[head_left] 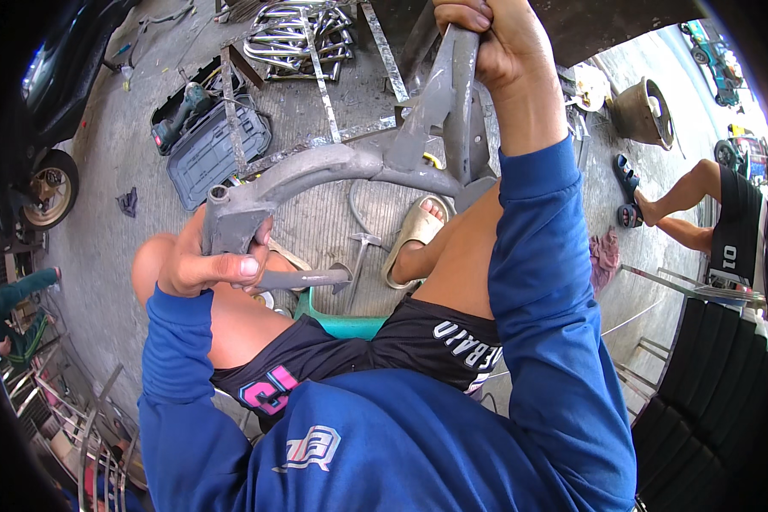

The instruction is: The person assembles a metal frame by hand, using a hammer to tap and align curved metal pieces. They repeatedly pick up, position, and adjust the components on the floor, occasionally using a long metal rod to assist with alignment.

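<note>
A bare grey metal frame (316, 164), curved and tubular like a small motorcycle frame, spans across my lap from left to upper right. My left hand (188, 263) is closed around its left end, just below the short open tube, with the thumb over a lower tube that points right. Up at the far right end, my right hand (499, 43) wraps round a flat, upright bracket of the same frame. Beneath the frame, a chipping hammer (363, 243) rests on the concrete between my feet. Part of a green seat (341, 325) shows under me.
Beyond the frame are a steel rack (322, 94), a pile of bent chrome tubes (294, 38) and an open tool case (218, 154) with a power tool (193, 102). A vehicle wheel (55, 189) stands left. Right are a bucket (631, 118), a cloth (604, 254) and another person's legs (687, 200).
</note>
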